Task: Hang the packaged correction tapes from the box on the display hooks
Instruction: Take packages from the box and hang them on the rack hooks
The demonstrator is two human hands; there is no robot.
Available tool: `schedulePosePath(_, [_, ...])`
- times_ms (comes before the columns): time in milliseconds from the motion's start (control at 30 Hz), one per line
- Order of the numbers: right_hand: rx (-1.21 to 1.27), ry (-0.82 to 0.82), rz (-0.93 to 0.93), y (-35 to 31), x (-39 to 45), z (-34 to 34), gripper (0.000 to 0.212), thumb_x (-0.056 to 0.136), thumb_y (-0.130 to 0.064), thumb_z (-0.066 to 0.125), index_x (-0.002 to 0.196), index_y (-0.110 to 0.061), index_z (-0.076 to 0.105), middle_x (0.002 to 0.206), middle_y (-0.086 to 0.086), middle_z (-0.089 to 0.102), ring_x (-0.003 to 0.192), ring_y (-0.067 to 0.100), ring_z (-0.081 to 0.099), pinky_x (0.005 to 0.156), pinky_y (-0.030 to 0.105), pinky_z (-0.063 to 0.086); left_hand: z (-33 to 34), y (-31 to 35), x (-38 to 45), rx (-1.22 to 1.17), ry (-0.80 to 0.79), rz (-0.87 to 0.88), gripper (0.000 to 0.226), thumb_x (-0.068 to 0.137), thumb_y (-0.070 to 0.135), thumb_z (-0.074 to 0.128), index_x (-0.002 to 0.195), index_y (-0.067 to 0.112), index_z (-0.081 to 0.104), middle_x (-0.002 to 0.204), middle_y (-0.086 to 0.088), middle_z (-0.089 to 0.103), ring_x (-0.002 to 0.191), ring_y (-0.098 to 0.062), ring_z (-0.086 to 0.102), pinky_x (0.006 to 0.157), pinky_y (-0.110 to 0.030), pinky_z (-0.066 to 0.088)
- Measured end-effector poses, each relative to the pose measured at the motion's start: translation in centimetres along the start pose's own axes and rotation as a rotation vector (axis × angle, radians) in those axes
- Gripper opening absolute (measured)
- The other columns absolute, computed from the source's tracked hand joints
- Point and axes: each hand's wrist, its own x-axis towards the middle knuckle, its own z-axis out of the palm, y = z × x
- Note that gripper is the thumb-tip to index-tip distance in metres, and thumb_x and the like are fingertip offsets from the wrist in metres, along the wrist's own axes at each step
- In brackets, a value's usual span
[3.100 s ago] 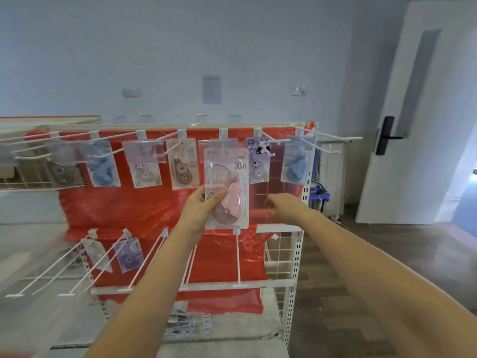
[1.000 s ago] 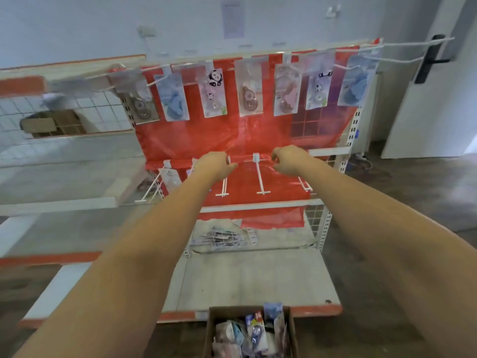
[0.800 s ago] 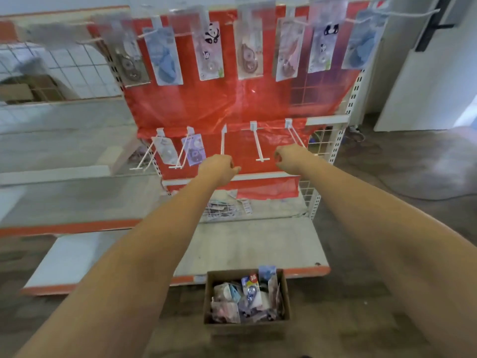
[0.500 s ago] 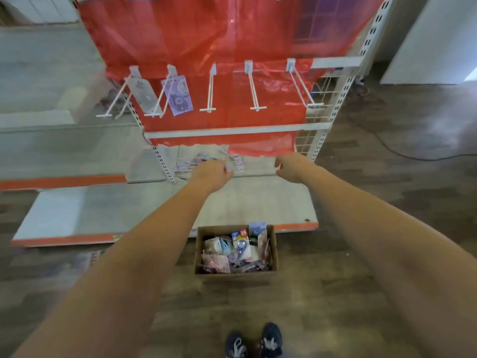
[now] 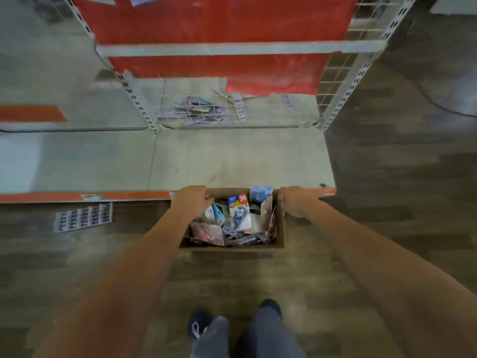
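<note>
An open cardboard box [image 5: 280,228] sits on the wooden floor in front of the shelf base, holding several packaged correction tapes [image 5: 240,215], one with a red "36" sticker. My left hand [image 5: 192,200] is over the box's far left corner and my right hand [image 5: 291,200] over its far right corner. Both have loosely curled fingers and hold nothing. I cannot tell whether they touch the rim. The red backing [image 5: 214,19] of the display rack fills the top of the view, and its hooks are out of frame.
The pale shelf base [image 5: 232,161] with an orange front edge lies just beyond the box. More packets [image 5: 196,109] lie behind its wire mesh. A flat blister sheet [image 5: 82,217] rests on the floor at left. My feet [image 5: 232,329] stand close behind the box.
The pink pack I held at the top hooks is out of my left hand. My view has tilted down from the hooks to the floor, and both empty hands have dropped to the box.
</note>
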Motion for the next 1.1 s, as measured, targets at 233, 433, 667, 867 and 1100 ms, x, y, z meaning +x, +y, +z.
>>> schedulePosePath(233, [-0.004,0.064,-0.034,1.6,10.8,9.8,0.028,0.093,-0.018,0.045,0.113,-0.006,0.061,0.119,0.013,0.062,0.105,0.026,0.058,0.091,0.034,0.047,12.0,-5.7,9.2,-0.021,0.002,-0.022,0.03,0.1,0.031,0.041,0.119,0.014,0.057,0.117,-0.007,0.063,0.104,-0.023,0.06,0.09,-0.036,0.049])
schedulePosePath(433, [0.008,0.125,-0.09,3.3,18.8,16.3,0.036,0.094,-0.014,0.046,0.13,-0.012,0.053,0.132,0.01,0.055,0.118,0.027,0.053,0.091,0.03,0.041,19.7,-8.8,17.2,-0.029,0.084,0.005,0.031,0.1,0.024,0.043,0.127,0.013,0.052,0.127,-0.01,0.055,0.112,-0.025,0.055,0.097,-0.039,0.046])
schedulePosePath(667, [-0.273,0.242,-0.231,5.4,23.9,19.4,0.03,0.091,-0.025,0.052,0.119,-0.027,0.063,0.121,0.004,0.06,0.11,0.024,0.053,0.091,0.032,0.047,24.3,-10.1,23.3,0.113,0.027,0.047,0.032,0.098,0.019,0.046,0.129,0.011,0.048,0.128,-0.011,0.055,0.114,-0.026,0.055,0.099,-0.038,0.046])
schedulePosePath(867, [-0.403,0.294,-0.258,6.0,24.2,19.5,0.028,0.093,-0.023,0.051,0.117,-0.023,0.066,0.118,0.007,0.059,0.109,0.028,0.055,0.089,0.033,0.047,24.2,-10.9,24.2,0.179,0.044,0.125,0.025,0.09,0.02,0.06,0.113,0.011,0.055,0.111,-0.008,0.06,0.101,-0.022,0.056,0.085,-0.031,0.045])
schedulePosePath(1100, [-0.028,0.269,-0.322,4.7,23.0,19.1,0.019,0.088,-0.018,0.064,0.105,-0.008,0.067,0.097,0.0,0.064,0.094,0.019,0.055,0.065,0.016,0.033,21.9,-10.2,22.4,-0.189,-0.101,0.285,0.01,0.084,0.024,0.069,0.078,0.022,0.062,0.082,0.002,0.06,0.082,-0.017,0.056,0.07,-0.029,0.04])
